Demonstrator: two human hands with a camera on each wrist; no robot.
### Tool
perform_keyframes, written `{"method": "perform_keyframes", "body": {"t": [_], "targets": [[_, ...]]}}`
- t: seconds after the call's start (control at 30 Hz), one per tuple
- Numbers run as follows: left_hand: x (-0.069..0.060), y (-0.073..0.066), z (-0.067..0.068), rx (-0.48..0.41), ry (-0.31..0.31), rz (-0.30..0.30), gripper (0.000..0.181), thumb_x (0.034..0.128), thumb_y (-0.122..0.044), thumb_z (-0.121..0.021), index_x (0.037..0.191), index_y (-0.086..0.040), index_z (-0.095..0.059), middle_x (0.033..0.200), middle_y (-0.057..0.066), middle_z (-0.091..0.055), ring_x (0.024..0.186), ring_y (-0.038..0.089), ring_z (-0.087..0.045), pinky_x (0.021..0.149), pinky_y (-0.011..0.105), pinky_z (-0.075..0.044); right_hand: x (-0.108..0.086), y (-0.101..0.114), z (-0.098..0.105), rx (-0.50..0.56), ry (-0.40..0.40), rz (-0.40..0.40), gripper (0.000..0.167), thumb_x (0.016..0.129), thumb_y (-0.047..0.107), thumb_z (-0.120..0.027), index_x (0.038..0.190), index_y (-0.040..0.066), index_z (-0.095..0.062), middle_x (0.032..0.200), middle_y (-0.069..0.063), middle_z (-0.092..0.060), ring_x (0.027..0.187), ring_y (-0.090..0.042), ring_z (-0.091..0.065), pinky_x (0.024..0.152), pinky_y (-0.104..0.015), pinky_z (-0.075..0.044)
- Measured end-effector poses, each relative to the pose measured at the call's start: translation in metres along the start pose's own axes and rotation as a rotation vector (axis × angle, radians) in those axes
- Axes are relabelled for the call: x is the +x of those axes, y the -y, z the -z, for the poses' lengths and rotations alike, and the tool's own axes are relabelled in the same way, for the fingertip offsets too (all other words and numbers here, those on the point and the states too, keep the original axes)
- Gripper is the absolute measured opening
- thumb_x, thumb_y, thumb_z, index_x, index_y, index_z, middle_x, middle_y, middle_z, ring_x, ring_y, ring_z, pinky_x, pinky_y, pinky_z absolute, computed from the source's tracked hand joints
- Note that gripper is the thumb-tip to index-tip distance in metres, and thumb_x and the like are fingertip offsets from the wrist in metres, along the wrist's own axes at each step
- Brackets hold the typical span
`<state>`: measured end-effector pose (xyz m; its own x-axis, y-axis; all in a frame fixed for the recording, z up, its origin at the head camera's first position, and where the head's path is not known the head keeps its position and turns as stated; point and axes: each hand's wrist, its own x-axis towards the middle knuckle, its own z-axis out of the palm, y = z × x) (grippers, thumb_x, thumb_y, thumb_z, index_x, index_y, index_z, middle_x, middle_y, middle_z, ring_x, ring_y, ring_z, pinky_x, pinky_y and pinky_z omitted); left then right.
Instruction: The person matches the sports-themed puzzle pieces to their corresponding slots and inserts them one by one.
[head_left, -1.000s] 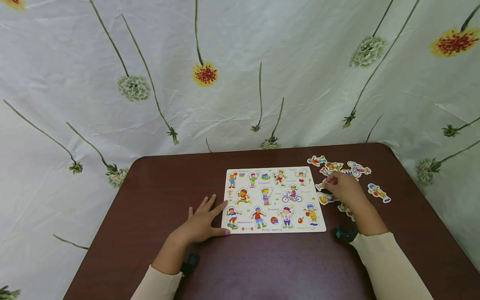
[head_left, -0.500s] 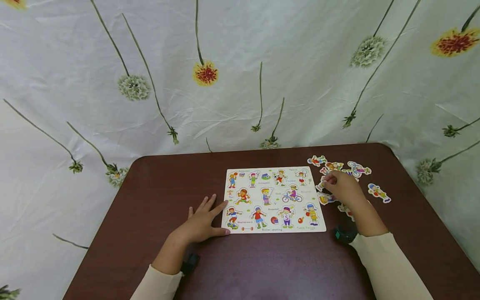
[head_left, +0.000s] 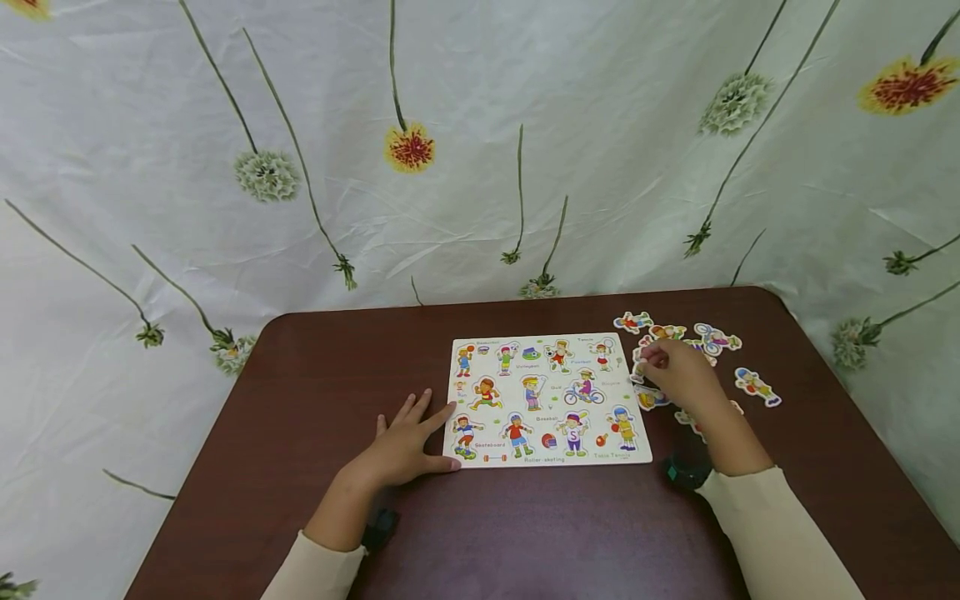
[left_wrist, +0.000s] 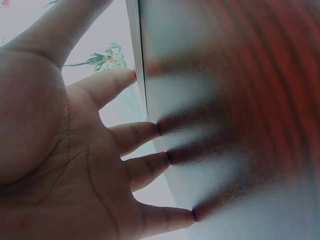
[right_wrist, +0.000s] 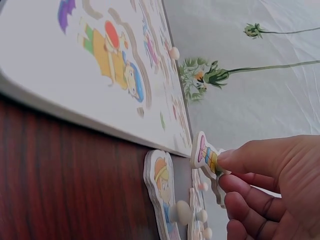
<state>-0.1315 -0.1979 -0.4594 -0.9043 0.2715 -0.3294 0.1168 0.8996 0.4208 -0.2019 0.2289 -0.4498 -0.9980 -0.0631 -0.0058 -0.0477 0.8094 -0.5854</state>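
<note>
The white puzzle board point(head_left: 551, 404) point(right_wrist: 55, 65) with printed children doing sports lies flat on the table. Spread wide at its left side, the left hand point(head_left: 405, 446) point(left_wrist: 75, 145) touches the board's edge with thumb and index finger, its other fingertips on the table. The right hand point(head_left: 682, 375) point(right_wrist: 275, 180) pinches a small figure piece point(right_wrist: 206, 156) between thumb and fingers, just off the board's right edge. Below that piece in the right wrist view lies a yellow-capped piece point(right_wrist: 164, 185) with a round knob.
Several loose figure pieces surround the right hand, among them a bicycle piece point(head_left: 717, 338), one at the far side point(head_left: 633, 322) and one apart at the right point(head_left: 757, 387). The dark red-brown table point(head_left: 337, 358) meets a flower-patterned cloth point(head_left: 450, 208) behind.
The right hand has shifted slightly left, towards the board, with the pinched piece. The left hand has stayed in place.
</note>
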Motion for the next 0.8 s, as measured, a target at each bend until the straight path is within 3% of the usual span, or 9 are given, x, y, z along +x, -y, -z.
{"method": "perform_keyframes", "body": {"t": [0.37, 0.8], "targets": [[-0.002, -0.006, 0.000, 0.004, -0.012, -0.004, 0.090, 0.0830, -0.053, -0.078, 0.158, -0.028, -0.036, 0.170, 0.021, -0.012, 0.157, 0.045, -0.006, 0.112, 0.082, -0.004, -0.002, 0.009, -0.005, 0.029, -0.045, 0.020, 0.018, 0.096, 0.018, -0.068, 0.108, 0.003, -0.068, 0.096, -0.013, -0.067, 0.082, -0.023, -0.059, 0.068, -0.030, -0.045], [0.001, -0.002, -0.004, 0.008, -0.012, -0.002, 0.091, 0.0831, -0.057, -0.076, 0.159, -0.032, -0.033, 0.170, 0.019, -0.009, 0.158, 0.044, -0.002, 0.113, 0.081, -0.003, -0.004, 0.022, -0.015, 0.062, -0.026, 0.080, 0.019, 0.096, 0.016, -0.068, 0.109, 0.003, -0.068, 0.097, -0.013, -0.068, 0.084, -0.022, -0.059, 0.071, -0.030, -0.046]]}}
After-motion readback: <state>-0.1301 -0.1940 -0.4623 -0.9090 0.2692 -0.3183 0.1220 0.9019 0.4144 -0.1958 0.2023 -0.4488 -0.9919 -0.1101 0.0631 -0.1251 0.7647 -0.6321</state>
